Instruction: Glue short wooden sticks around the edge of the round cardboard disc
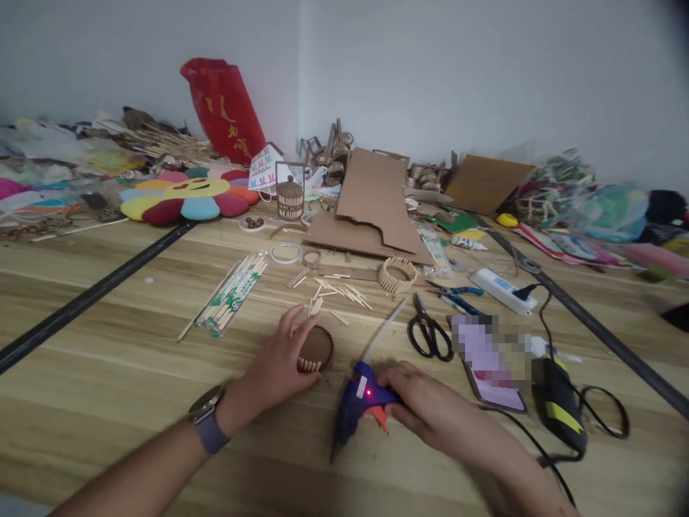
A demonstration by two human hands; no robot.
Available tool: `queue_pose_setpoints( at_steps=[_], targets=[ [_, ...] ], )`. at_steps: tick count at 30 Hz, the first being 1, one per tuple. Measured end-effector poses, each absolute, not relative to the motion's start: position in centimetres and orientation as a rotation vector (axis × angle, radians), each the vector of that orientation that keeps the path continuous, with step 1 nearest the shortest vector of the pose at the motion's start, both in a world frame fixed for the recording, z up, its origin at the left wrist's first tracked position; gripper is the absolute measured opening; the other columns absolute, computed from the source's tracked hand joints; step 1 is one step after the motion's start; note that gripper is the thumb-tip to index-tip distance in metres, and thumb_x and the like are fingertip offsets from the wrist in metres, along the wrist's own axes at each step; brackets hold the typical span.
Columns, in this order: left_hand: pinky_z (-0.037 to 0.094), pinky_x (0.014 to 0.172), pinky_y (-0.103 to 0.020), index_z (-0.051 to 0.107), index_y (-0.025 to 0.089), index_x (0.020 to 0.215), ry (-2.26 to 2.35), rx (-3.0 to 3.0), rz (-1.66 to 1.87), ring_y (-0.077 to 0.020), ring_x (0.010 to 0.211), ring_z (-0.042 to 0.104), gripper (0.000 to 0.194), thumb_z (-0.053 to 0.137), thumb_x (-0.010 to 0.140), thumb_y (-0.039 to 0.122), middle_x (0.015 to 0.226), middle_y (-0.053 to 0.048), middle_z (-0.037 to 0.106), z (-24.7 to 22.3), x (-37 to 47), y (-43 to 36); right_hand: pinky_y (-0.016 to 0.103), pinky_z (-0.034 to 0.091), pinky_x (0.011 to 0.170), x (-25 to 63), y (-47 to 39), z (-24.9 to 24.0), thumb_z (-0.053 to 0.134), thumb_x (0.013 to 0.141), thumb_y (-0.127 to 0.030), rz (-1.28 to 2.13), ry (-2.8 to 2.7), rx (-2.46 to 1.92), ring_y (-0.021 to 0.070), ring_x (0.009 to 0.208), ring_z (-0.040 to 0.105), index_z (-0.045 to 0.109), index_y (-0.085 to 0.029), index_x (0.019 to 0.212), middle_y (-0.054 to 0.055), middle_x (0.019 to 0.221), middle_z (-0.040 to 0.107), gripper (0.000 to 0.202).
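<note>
Far L: flower cushion on table, then bagged sticks lying nearer. L hand, watch on wrist, has fingers part open & curved abt round base, thumb at its near edge; can't tell how firm the grip. Base sits flat, short sticks upright along near rim. Loose sticks scattered just beyond. Next, glue gun, nozzle twd person, red light on, in R hand, fingers closed rnd handle. Stick ring farther back; scissors, phone & power strip to R.
</note>
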State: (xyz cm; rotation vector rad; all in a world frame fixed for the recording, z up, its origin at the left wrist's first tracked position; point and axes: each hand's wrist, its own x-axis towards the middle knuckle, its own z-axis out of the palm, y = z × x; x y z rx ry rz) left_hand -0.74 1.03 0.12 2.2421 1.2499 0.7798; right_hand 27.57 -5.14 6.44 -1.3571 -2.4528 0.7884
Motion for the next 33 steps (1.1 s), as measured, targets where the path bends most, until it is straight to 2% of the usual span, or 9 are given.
queue_pose_setpoints(
  at_steps=[3, 6, 9, 14, 16, 23, 33],
  targets=[
    [0.040, 0.115, -0.063, 0.041, 0.027, 0.148, 1.264, 2.246, 0.775, -0.0412, 0.144, 0.038, 0.093, 0.080, 0.066, 0.011, 0.159, -0.016, 0.027, 0.1, -0.7, 1.0, 0.032, 0.053, 0.082, 27.7, -5.2, 6.4, 0.057, 0.085, -0.011, 0.861, -2.416, -1.377, 0.0235, 0.096, 0.067, 0.061, -0.022, 0.108, 0.008, 0.106, 0.070, 0.025],
    [0.040, 0.116, -0.063, 0.041, 0.026, 0.149, 1.271, 2.230, 0.768, -0.0416, 0.144, 0.038, 0.095, 0.082, 0.065, 0.011, 0.159, -0.017, 0.027, 0.1, -0.7, 1.0, 0.028, 0.052, 0.074, 28.0, -5.2, 6.7, 0.055, 0.075, -0.005, 0.924, -2.372, -1.400, 0.0190, 0.083, 0.066, 0.060, -0.023, 0.104, 0.003, 0.096, 0.068, 0.035],
    [0.040, 0.115, -0.063, 0.040, 0.026, 0.150, 1.268, 2.224, 0.766, -0.0418, 0.143, 0.039, 0.097, 0.084, 0.065, 0.013, 0.160, -0.017, 0.025, 0.0, -0.7, 1.0, 0.027, 0.054, 0.072, 28.3, -5.1, 6.7, 0.057, 0.070, -0.007, 0.889, -2.348, -1.361, 0.0190, 0.080, 0.065, 0.060, -0.023, 0.091, 0.001, 0.088, 0.065, 0.026],
    [0.042, 0.114, -0.064, 0.038, 0.030, 0.150, 1.255, 2.252, 0.783, -0.0412, 0.143, 0.039, 0.099, 0.086, 0.065, 0.015, 0.159, -0.016, 0.027, -0.2, -0.9, 1.1, 0.032, 0.058, 0.079, 28.6, -4.5, 6.3, 0.067, 0.076, -0.023, 0.786, -2.276, -1.305, 0.0253, 0.090, 0.068, 0.065, -0.023, 0.084, 0.007, 0.091, 0.069, 0.009],
    [0.042, 0.113, -0.063, 0.038, 0.031, 0.150, 1.243, 2.263, 0.787, -0.0408, 0.143, 0.039, 0.099, 0.086, 0.065, 0.015, 0.159, -0.015, 0.027, -0.2, -0.9, 1.2, 0.033, 0.058, 0.077, 28.3, -4.2, 6.1, 0.067, 0.079, -0.028, 0.812, -2.257, -1.293, 0.0246, 0.086, 0.068, 0.064, -0.023, 0.080, 0.007, 0.089, 0.070, 0.006],
    [0.044, 0.113, -0.062, 0.038, 0.030, 0.150, 1.251, 2.260, 0.749, -0.0411, 0.143, 0.040, 0.098, 0.087, 0.066, 0.016, 0.161, -0.016, 0.024, -0.1, -1.0, 1.2, 0.030, 0.057, 0.070, 26.3, -4.5, 3.9, 0.064, 0.085, -0.046, 0.878, -2.014, -1.473, 0.0222, 0.076, 0.068, 0.067, -0.022, 0.086, 0.004, 0.084, 0.071, 0.024],
    [0.045, 0.112, -0.061, 0.035, 0.033, 0.151, 1.202, 2.274, 0.738, -0.0403, 0.141, 0.043, 0.098, 0.085, 0.069, 0.016, 0.162, -0.015, 0.024, 0.0, -1.2, 1.2, 0.030, 0.053, 0.072, 25.4, -4.5, 2.8, 0.066, 0.088, -0.035, 0.803, -2.087, -1.277, 0.0198, 0.077, 0.064, 0.062, -0.022, 0.080, 0.004, 0.081, 0.066, 0.016]
  ],
)
